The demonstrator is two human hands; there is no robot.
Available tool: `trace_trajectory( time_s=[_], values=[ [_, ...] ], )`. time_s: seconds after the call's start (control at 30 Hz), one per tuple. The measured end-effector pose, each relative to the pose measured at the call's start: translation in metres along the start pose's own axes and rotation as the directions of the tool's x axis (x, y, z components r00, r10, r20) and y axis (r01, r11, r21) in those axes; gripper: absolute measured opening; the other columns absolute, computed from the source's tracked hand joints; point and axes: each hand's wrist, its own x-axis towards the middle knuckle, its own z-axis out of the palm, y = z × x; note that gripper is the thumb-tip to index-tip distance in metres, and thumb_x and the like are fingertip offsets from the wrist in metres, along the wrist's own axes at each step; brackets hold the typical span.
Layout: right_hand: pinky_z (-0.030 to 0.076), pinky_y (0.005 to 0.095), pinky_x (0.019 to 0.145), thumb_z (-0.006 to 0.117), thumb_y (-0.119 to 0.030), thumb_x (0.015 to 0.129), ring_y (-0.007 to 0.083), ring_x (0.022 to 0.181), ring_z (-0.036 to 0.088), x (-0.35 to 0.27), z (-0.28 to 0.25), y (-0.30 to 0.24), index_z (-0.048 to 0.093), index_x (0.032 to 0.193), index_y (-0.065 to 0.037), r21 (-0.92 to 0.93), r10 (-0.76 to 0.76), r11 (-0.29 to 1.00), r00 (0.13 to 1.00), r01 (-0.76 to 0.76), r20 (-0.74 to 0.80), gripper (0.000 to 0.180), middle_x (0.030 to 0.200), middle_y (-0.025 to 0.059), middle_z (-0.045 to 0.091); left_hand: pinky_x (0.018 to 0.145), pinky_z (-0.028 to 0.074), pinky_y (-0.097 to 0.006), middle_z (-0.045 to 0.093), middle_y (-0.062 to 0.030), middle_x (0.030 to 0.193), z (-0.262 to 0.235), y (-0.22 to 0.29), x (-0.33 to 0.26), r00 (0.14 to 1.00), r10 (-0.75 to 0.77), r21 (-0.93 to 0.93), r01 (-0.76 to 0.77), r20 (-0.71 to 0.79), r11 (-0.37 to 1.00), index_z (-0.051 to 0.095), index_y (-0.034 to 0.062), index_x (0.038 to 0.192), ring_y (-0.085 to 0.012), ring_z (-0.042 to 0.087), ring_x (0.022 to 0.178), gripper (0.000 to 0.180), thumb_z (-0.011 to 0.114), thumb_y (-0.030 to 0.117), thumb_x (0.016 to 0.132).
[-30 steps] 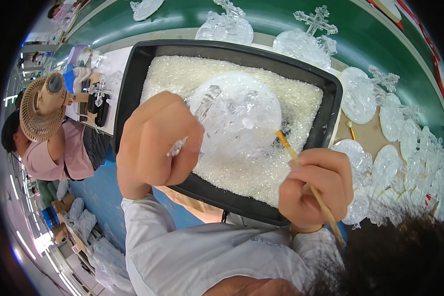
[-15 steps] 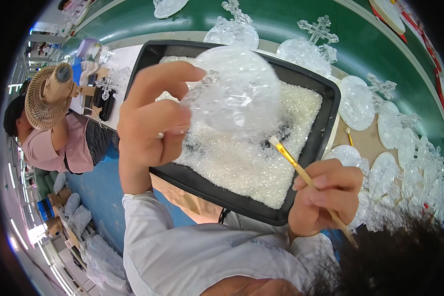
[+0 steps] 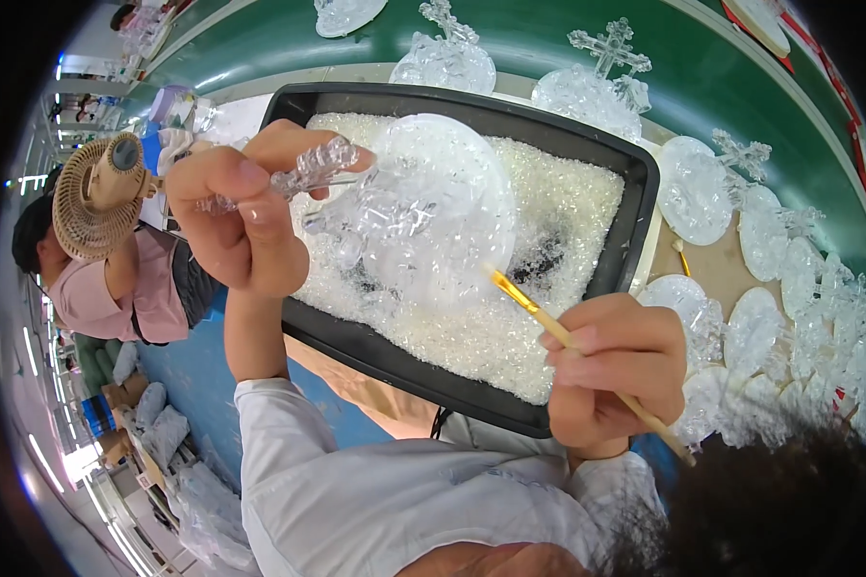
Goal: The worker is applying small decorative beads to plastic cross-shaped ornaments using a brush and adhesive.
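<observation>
My left hand (image 3: 245,207) pinches the clear cross end of a transparent ornament (image 3: 452,216), whose round whitish disc hangs over a black tray (image 3: 433,385). Clear, glittering granules (image 3: 471,337) cover most of the tray floor, with a dark bare patch showing right of the disc. In my right hand (image 3: 621,370) is a thin wooden paintbrush (image 3: 573,346), held like a pen. Its pale bristles point up and left, close to the disc's lower right edge; whether they touch it I cannot tell.
Similar clear ornaments (image 3: 693,192) with crosses stand along the green surface (image 3: 548,43) behind and crowd the right side. A second small brush (image 3: 681,258) lies among them. At left, a person in a pink top (image 3: 130,293) sits behind a beige fan (image 3: 96,197).
My left hand has turned the ornament and moved it left and slightly down, so its cross end now shows. The brush has shifted left, nearer to the disc.
</observation>
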Motion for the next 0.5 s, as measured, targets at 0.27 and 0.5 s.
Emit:
trace_trajectory(
  time_s=[0.27, 0.5],
  values=[
    [0.054, 0.03, 0.051, 0.067, 0.004, 0.075, 0.0242, 0.062, 0.063, 0.009, -0.004, -0.007, 0.061, 0.087, -0.003, -0.078, 0.029, 0.997, 0.976, -0.012, 0.217, 0.015, 0.09, 0.0133, 0.058, 0.059, 0.04, -0.038, 0.066, -0.0309, 0.093, -0.002, 0.002, -0.005, 1.0, -0.017, -0.106, 0.02, 0.026, 0.994, 0.04, 0.0112, 0.113, -0.0222, 0.049, 0.062, 0.019, 0.05, 0.023, 0.101],
    [0.053, 0.0298, 0.053, 0.071, 0.001, 0.074, 0.0246, 0.062, 0.063, 0.013, -0.011, -0.006, 0.062, 0.088, -0.003, -0.091, -0.029, 0.994, 0.964, 0.055, 0.263, 0.017, 0.089, 0.0137, 0.058, 0.055, 0.038, -0.034, 0.07, -0.0272, 0.09, -0.001, 0.001, 0.007, 0.99, 0.088, -0.099, -0.077, 0.112, 0.992, 0.042, 0.0149, 0.108, -0.019, 0.041, 0.056, 0.014, 0.05, 0.01, 0.097]
  ],
)
